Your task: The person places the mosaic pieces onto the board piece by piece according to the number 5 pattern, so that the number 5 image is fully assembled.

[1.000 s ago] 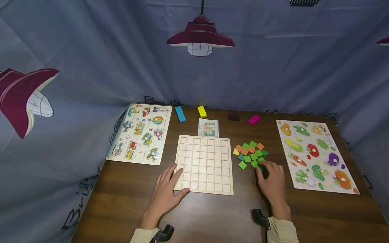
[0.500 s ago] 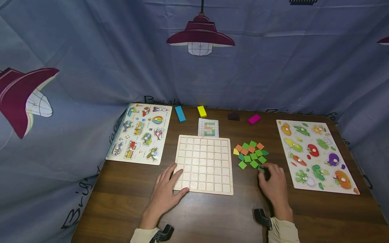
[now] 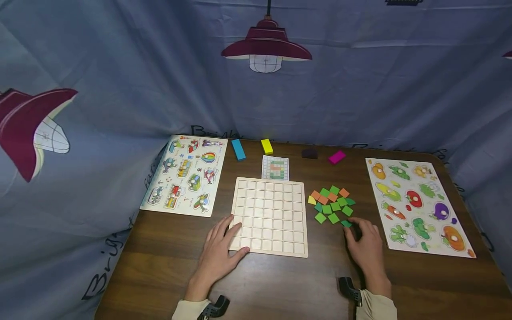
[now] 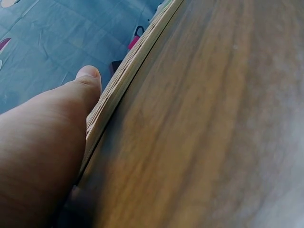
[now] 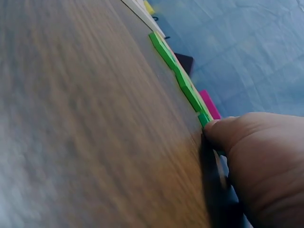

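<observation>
A wooden grid board [image 3: 269,217] lies flat in the middle of the table. My left hand [image 3: 218,249] rests at its lower left corner, fingers over the left edge and thumb on the near edge; the left wrist view shows the thumb [image 4: 88,78] against the board's side. Right of the board is a loose cluster of small tiles: green tiles [image 3: 334,206], orange tiles [image 3: 323,199] and a yellow one [image 3: 312,200]. At its near edge my right hand [image 3: 366,246] pinches a dark green tile [image 3: 346,223] between thumb and forefinger.
A small pattern card [image 3: 275,168] touches the board's far edge. Behind stand a blue block [image 3: 238,150], yellow block [image 3: 266,146], dark block [image 3: 310,154] and magenta block [image 3: 337,157]. A vehicle puzzle [image 3: 184,178] lies left, a vegetable puzzle [image 3: 420,206] right.
My right hand has drawn slightly back and right, away from the cluster, bringing the dark green tile into sight at its fingertips. The left hand has stayed on the board.
</observation>
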Available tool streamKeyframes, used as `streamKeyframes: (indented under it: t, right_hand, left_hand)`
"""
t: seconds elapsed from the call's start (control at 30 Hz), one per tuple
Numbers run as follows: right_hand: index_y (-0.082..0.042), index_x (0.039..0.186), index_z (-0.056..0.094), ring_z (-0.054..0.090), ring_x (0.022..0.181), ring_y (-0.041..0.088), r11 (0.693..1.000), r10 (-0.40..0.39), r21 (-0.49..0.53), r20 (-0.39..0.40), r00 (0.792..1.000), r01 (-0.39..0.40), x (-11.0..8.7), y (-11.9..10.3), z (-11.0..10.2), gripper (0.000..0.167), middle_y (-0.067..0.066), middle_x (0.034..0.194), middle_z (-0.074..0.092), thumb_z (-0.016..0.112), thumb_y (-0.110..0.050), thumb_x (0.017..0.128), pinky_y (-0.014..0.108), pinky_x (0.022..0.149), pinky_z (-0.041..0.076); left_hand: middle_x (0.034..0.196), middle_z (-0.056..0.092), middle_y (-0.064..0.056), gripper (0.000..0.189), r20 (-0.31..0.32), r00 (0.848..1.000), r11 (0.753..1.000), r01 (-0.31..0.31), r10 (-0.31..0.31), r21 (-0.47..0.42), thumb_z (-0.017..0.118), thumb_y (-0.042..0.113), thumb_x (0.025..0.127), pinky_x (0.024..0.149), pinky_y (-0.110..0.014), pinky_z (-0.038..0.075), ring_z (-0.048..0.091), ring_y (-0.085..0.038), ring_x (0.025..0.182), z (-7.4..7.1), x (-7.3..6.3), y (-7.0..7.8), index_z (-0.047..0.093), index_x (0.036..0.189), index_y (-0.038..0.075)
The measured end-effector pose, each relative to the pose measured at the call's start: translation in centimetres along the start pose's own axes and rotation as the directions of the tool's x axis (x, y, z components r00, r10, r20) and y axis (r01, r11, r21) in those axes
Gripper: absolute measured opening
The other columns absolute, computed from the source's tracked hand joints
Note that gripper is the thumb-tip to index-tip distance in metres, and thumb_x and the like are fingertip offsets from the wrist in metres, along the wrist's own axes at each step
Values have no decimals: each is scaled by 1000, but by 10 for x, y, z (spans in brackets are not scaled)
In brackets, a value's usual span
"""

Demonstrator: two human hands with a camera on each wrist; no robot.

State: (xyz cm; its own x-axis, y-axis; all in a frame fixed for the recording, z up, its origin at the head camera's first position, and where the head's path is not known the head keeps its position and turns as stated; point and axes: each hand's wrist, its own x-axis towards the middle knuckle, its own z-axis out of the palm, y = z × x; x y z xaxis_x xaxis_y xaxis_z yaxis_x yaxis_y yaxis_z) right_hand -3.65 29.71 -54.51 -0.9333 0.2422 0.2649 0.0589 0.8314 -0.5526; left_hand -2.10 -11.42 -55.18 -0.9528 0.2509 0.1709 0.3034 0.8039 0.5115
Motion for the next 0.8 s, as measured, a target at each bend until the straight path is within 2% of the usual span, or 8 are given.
streamKeyframes:
  t: [0.13, 0.33, 0.43, 0.67, 0.8]
  right_hand:
    - [-1, 116, 67, 57, 106, 39, 1000, -2, -13, 11, 1000, 2, -1, 0, -1, 27, 22, 118, 67, 74, -7, 91, 53, 87, 44]
    - [0, 117, 66, 56, 105, 37, 999, -54, -2, 0, 999, 54, -1, 1, 0, 27, 21, 118, 66, 74, -3, 91, 50, 85, 43]
    - [0, 117, 66, 55, 108, 37, 996, -84, 23, -9, 996, 85, 1, -3, 0, 28, 21, 120, 65, 74, -1, 91, 51, 87, 43]
    - [0, 116, 67, 56, 108, 37, 978, -196, 79, 8, 981, 194, 9, -23, 8, 29, 20, 119, 66, 75, 1, 88, 51, 88, 44]
    - [-2, 114, 68, 57, 109, 35, 963, -259, 95, 45, 965, 254, 15, -42, 18, 28, 18, 117, 68, 77, -1, 88, 50, 91, 46]
  left_hand:
    - [163, 38, -7, 70, 2, 1000, 1000, 2, -2, 8, 69, 58, 90, 122, -52, 30, 34, -30, 152, -1, 0, 1, 54, 148, 23]
    - [167, 32, -9, 77, 40, 999, 999, 19, -20, 33, 69, 63, 88, 123, -54, 29, 31, -32, 154, -2, 1, 4, 48, 153, 27]
    - [168, 28, -10, 81, 46, 999, 998, 7, -9, 57, 69, 65, 87, 123, -56, 27, 29, -34, 154, -1, 1, 6, 45, 155, 29]
    - [171, 20, -8, 83, 61, 998, 997, -19, 14, 77, 65, 68, 87, 126, -60, 16, 17, -35, 158, 5, 4, 13, 41, 157, 29]
    - [171, 21, -9, 83, 53, 999, 997, -17, 13, 72, 65, 69, 87, 125, -63, 13, 16, -36, 158, 7, 6, 17, 43, 156, 28]
